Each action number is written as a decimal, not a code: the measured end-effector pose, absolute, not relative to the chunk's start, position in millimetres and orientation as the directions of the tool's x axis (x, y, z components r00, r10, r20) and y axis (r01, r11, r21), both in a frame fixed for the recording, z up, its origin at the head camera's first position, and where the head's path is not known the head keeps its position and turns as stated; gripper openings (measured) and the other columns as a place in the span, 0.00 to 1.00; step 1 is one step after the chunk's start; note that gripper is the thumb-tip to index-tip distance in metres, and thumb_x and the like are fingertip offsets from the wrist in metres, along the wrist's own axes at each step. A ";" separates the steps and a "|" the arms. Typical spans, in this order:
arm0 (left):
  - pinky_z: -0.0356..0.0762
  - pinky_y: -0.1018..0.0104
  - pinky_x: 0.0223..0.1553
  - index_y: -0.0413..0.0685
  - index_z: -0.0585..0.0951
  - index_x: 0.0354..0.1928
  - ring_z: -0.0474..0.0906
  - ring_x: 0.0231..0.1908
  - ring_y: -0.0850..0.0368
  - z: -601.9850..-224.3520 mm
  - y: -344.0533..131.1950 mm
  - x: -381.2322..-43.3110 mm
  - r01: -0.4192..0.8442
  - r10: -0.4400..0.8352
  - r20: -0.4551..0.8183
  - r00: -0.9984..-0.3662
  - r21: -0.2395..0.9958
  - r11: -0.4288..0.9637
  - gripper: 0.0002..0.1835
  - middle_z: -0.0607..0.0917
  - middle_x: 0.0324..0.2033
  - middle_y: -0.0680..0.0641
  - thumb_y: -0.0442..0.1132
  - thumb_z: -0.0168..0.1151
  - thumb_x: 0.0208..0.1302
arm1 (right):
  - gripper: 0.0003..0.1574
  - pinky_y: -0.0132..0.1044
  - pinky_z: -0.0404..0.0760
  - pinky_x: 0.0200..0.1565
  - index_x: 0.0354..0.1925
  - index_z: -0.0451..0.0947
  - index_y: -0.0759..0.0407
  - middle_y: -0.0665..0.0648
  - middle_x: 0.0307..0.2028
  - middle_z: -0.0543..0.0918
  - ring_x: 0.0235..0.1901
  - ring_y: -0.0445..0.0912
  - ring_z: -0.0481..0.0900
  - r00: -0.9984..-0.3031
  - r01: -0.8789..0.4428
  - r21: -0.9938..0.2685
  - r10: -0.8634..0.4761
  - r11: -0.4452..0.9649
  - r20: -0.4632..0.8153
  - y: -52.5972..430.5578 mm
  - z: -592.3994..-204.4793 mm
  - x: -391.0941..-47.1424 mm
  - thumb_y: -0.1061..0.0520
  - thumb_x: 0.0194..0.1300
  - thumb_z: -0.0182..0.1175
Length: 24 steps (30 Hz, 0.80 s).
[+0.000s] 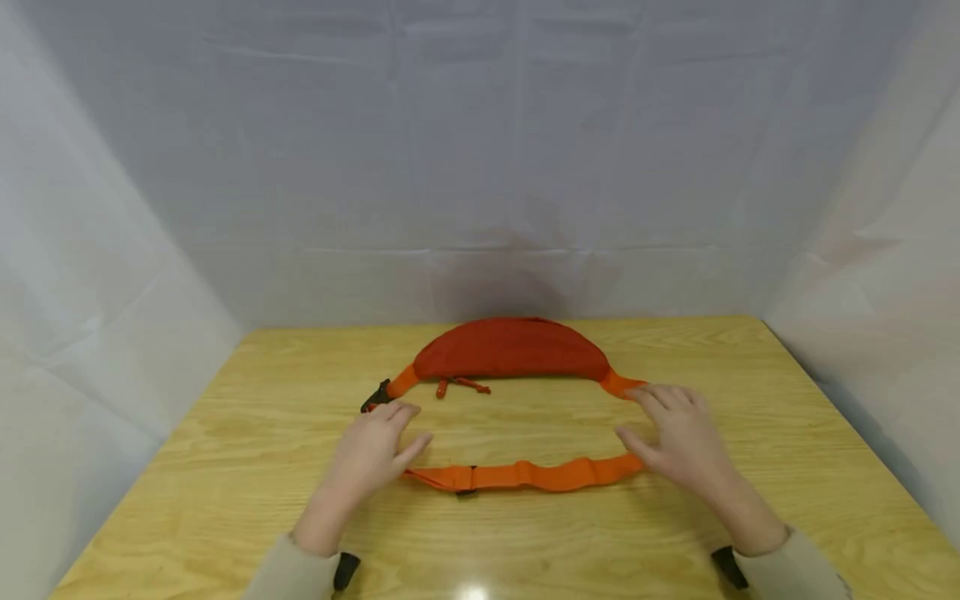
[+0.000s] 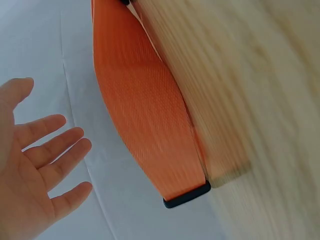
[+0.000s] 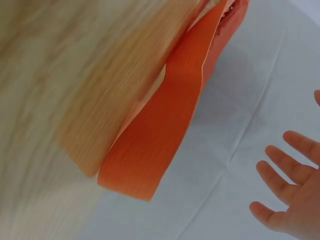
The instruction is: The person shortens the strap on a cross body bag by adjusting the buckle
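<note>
A red waist bag (image 1: pixel 513 348) lies at the back of the table, its orange strap (image 1: pixel 555 477) looped toward the front. Over the strap's left bend hovers my left hand (image 1: pixel 371 446), fingers spread, just in front of the black buckle (image 1: pixel 377 396). My right hand (image 1: pixel 678 433) is at the right bend, its fingers overlapping the strap in the head view. Both wrist views show relaxed fingers with nothing between them, beside the orange webbing (image 2: pixel 142 100). A black slider (image 1: pixel 467 493) sits on the front stretch. Red zipper pulls (image 1: pixel 471 384) hang from the bag's lower edge.
The wooden table (image 1: pixel 525 542) has pale sheeting behind it (image 1: pixel 517 167) and on both sides. A black band (image 1: pixel 347 571) shows at the left sleeve, another (image 1: pixel 729 568) at the right sleeve.
</note>
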<state>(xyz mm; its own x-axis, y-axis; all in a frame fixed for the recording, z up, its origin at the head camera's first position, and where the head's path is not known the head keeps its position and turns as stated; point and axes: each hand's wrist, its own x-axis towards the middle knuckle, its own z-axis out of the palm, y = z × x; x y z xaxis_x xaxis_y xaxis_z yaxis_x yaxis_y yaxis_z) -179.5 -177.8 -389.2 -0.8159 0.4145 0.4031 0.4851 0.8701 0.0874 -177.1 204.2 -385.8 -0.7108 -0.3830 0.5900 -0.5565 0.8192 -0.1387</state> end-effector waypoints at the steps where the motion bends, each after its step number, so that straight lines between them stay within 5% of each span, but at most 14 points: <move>1: 0.72 0.54 0.40 0.41 0.78 0.45 0.75 0.40 0.50 -389.4 -176.5 -179.7 0.494 0.423 0.404 -0.811 0.086 0.865 0.22 0.79 0.42 0.45 0.51 0.58 0.57 | 0.26 0.54 0.63 0.46 0.44 0.76 0.61 0.58 0.41 0.77 0.42 0.55 0.72 -0.710 -0.561 -0.135 -0.391 0.817 0.586 202.7 -386.0 -177.1 0.48 0.49 0.63; 10: 0.71 0.55 0.44 0.40 0.77 0.46 0.74 0.43 0.49 -389.8 -164.9 -179.0 0.549 0.487 0.350 -0.801 0.101 0.830 0.23 0.78 0.43 0.44 0.51 0.58 0.57 | 0.26 0.52 0.63 0.48 0.45 0.76 0.60 0.56 0.42 0.78 0.43 0.52 0.72 -0.721 -0.596 -0.133 -0.454 0.792 0.524 184.3 -387.9 -175.2 0.45 0.50 0.62; 24: 0.69 0.56 0.47 0.39 0.77 0.47 0.73 0.46 0.50 -392.2 -148.9 -177.5 0.607 0.568 0.259 -0.781 0.102 0.788 0.24 0.78 0.43 0.45 0.52 0.57 0.57 | 0.29 0.53 0.65 0.48 0.44 0.76 0.60 0.55 0.41 0.78 0.42 0.51 0.73 -0.647 -0.684 -0.031 -0.585 0.729 0.489 153.0 -389.5 -177.2 0.42 0.49 0.63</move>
